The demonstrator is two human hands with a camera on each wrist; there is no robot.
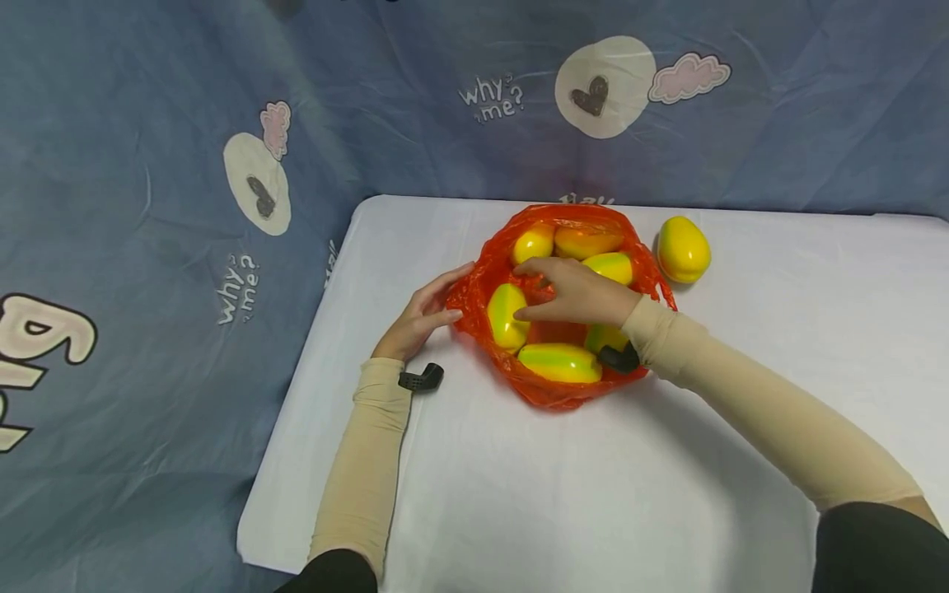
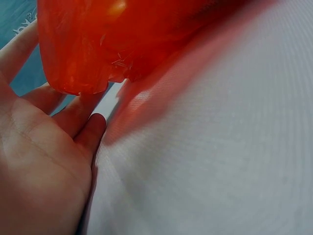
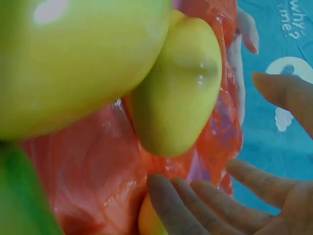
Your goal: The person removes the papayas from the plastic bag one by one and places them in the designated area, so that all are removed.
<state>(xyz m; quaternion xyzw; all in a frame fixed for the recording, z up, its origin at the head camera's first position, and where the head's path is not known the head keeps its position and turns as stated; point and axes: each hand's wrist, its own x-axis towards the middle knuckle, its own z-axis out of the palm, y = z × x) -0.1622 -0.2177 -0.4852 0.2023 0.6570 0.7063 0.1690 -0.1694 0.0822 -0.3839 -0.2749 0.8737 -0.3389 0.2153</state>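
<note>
A red plastic bag (image 1: 552, 399) lies spread on the white table with its mouth facing up. Several yellow-green mangoes sit inside, among them one at the left (image 1: 507, 319) and one at the front (image 1: 560, 363). My right hand (image 1: 577, 293) reaches over the bag's mouth, thumb and fingers apart, near the left mango (image 3: 181, 88); nothing is in its grasp. At the bag's left side, my left hand (image 1: 417, 323) touches the red plastic with spread fingers. In the left wrist view, the bag partly covers that hand's fingertips.
Outside the bag, another yellow mango (image 1: 684, 249) rests on the table at the back right. The white tabletop (image 1: 489, 494) ends at a left edge. Blue printed cloth (image 1: 415, 123) hangs behind and to the left. A black device (image 1: 421, 378) is on the left wrist.
</note>
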